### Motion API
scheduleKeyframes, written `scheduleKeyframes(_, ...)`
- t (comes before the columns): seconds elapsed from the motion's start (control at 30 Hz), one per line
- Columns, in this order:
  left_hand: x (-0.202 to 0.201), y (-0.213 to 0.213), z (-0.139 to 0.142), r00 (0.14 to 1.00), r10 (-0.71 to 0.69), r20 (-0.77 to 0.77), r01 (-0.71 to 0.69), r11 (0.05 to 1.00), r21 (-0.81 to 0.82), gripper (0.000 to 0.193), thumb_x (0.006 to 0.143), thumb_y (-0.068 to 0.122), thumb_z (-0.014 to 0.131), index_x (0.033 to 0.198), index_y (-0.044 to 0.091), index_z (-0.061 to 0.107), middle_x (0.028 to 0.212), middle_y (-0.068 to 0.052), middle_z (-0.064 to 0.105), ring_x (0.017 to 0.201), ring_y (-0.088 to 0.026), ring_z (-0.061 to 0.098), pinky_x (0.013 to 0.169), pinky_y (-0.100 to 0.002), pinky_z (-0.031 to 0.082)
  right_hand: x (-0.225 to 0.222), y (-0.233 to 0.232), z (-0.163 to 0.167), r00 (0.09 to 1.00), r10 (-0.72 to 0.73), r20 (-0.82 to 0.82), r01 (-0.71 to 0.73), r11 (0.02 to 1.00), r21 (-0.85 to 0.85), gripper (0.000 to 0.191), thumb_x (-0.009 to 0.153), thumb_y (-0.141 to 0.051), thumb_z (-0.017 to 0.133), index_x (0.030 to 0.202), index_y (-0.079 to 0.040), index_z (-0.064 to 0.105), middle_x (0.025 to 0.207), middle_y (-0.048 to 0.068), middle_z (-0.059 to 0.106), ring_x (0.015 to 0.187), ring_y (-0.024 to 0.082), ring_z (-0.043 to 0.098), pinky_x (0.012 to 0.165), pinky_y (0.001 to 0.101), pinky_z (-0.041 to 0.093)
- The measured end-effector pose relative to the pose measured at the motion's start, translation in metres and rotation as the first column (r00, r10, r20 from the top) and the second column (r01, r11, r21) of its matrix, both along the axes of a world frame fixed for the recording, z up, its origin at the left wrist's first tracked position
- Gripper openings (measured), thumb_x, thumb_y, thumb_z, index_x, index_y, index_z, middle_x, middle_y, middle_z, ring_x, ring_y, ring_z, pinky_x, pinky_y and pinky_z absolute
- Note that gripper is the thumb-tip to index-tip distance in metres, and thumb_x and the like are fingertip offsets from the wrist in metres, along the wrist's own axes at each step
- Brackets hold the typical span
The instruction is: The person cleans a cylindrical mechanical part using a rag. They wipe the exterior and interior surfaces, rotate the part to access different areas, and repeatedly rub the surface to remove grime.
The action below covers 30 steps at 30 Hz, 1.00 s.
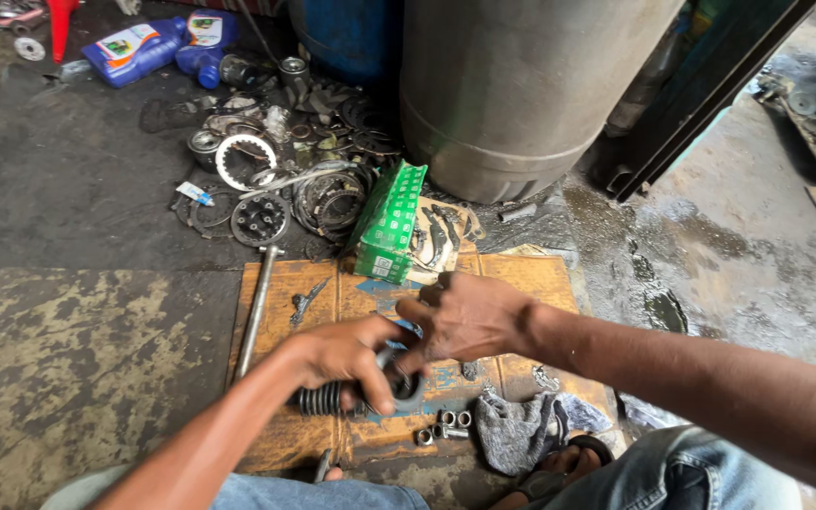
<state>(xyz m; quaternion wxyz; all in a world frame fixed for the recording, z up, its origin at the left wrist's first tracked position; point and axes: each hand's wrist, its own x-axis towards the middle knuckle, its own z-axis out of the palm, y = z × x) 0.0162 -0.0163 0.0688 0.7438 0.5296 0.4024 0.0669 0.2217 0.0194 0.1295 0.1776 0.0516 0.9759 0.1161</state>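
Gripping the black ribbed rubber boot (332, 397) at lower centre over the flat brown cardboard sheet (351, 293), left hand (351, 354) wrapped round its body, right hand (465, 316) pinching its wide mouth, seemingly mid-fitting, calling next for steady stretching.

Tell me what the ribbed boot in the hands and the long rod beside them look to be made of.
Ribbed boot: likely black rubber, matte, with flexible-looking bellows folds. Long rod: apparently steel, grey with a dull sheen, straight and rigid.
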Motion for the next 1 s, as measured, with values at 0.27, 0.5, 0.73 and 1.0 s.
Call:
scheduleKeyframes(0.27,0.006,-0.007,0.002,0.998,-0.031,0.049,0.034,0.997,-0.071,0.06,0.059,-0.001,0.079,0.118,0.006,0.069,0.092,-0.01,0.065,0.054,-0.013,0.061,0.037,-0.025,0.046,0.005,0.012,-0.004,0.934,0.312,-0.173,-0.283,0.944,0.172,0.05,0.088,-0.034,0.06,0.126,-0.063,0.045,0.091,0.003,0.053,0.073,0.022,0.063,0.051,0.0329,0.051)
scheduleKeyframes(0.5,0.001,0.001,0.006,0.997,0.064,-0.041,-0.065,0.998,-0.011,0.06,0.06,0.0,0.08,0.119,0.006,0.071,0.092,-0.009,0.065,0.053,-0.012,0.06,0.037,-0.024,0.045,0.012,0.023,-0.013,0.969,0.147,-0.201,-0.134,0.988,0.073,0.066,0.09,-0.018,0.06,0.133,-0.065,0.046,0.083,0.002,0.061,0.069,0.022,0.067,0.047,0.0314,0.051)
scheduleKeyframes(0.73,0.004,0.0,0.012,0.953,0.205,-0.223,-0.182,0.976,0.117,0.08,0.06,-0.001,0.082,0.135,0.017,0.058,0.09,-0.009,0.066,0.057,-0.013,0.059,0.041,-0.027,0.045,0.014,0.007,-0.036,0.935,-0.329,-0.133,0.312,0.941,-0.132,0.082,0.077,-0.009,0.067,0.137,-0.061,0.047,0.079,0.002,0.067,0.056,0.02,0.065,0.042,0.0345,0.049)
scheduleKeyframes(1.0,0.014,-0.009,0.016,0.873,0.326,-0.364,-0.187,0.911,0.369,0.069,0.057,0.005,0.081,0.123,0.021,0.069,0.093,-0.013,0.075,0.056,-0.017,0.065,0.049,-0.032,0.053,0.012,-0.027,-0.052,0.651,-0.757,0.066,0.695,0.558,-0.455,0.081,0.074,-0.011,0.062,0.146,-0.044,0.045,0.061,0.0,0.065,0.047,0.014,0.058,0.049,0.0358,0.047)
